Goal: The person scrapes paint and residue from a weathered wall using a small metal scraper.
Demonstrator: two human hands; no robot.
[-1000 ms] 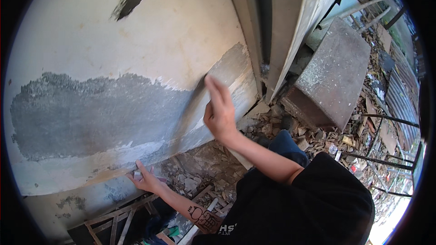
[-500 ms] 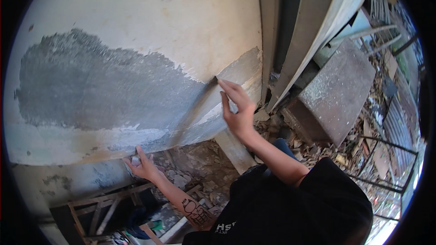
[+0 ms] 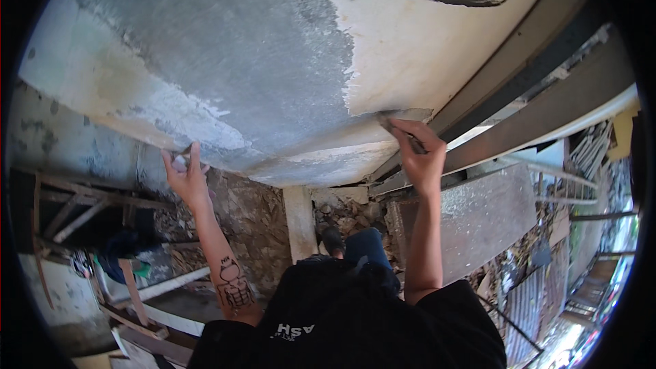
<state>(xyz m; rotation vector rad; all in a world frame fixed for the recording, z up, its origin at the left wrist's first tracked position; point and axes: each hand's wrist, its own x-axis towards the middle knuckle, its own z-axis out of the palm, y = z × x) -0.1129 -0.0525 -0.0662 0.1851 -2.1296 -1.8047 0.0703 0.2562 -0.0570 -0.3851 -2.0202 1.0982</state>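
In front of me is a wall with a large rough grey patch (image 3: 239, 48) beside smooth cream paint (image 3: 403, 48). My right hand (image 3: 424, 157) reaches up to the boundary of grey and cream. Its fingers pinch a small dark flat piece (image 3: 385, 121) whose tip lies against the wall; its kind I cannot make out. Lower left, my left hand (image 3: 186, 179) is at the wall's bottom edge, its fingers curled around a small pale lump (image 3: 180, 162). A white streaked band (image 3: 198, 119) runs along the grey area's lower side.
Wooden frames (image 3: 82, 205) stand at lower left. A short pale post (image 3: 298, 222) rises below the wall, with rubble and dry leaves (image 3: 246, 215) around it. To the right are a large rusty panel (image 3: 488, 205) and corrugated sheet (image 3: 525, 307).
My view has turned, so the wall appears rotated. The right hand and its dark piece are now nearer the wall's right-hand edge. My left hand still holds the pale lump.
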